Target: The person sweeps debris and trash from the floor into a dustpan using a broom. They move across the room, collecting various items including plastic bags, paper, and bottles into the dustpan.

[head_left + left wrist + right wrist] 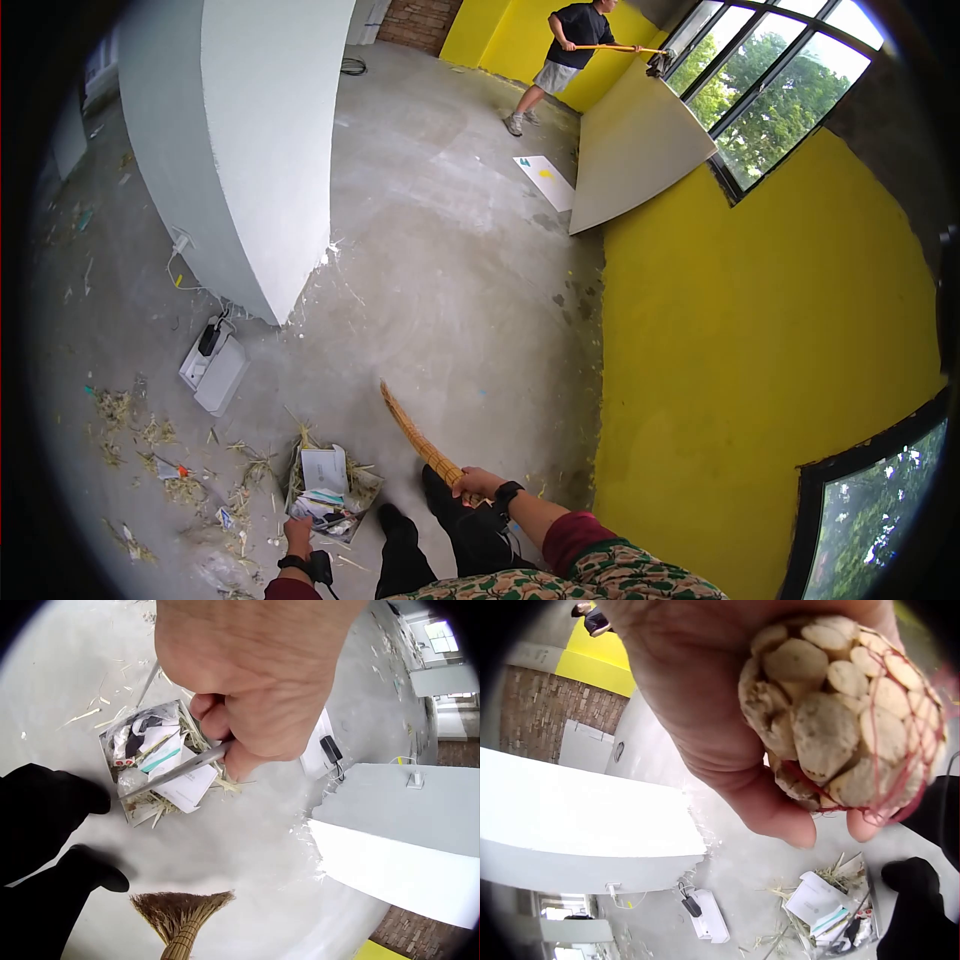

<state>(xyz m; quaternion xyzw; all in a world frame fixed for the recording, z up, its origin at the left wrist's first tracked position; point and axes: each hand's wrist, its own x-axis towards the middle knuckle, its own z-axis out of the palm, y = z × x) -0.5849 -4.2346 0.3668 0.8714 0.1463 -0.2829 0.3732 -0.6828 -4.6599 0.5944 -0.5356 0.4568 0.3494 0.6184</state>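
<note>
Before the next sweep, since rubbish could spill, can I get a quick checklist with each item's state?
1. Right hand grips the broom handle: ok.
2. Left hand holds the dustpan handle: ok.
3. Dustpan sits flat on the floor: cannot tell.
4. Dustpan has spare room: not ok, it is heaped with paper and straw.
5. Broom head is near the pan: ok.
6. Shoes are clear of the pan: not ok, one sits beside it.

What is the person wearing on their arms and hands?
Both hands are bare, no gloves. The right arm has a dark red sleeve under a leafy patterned top, and a black band on that wrist. The left wrist carries a black strap too, beside a dark red cuff.
</note>
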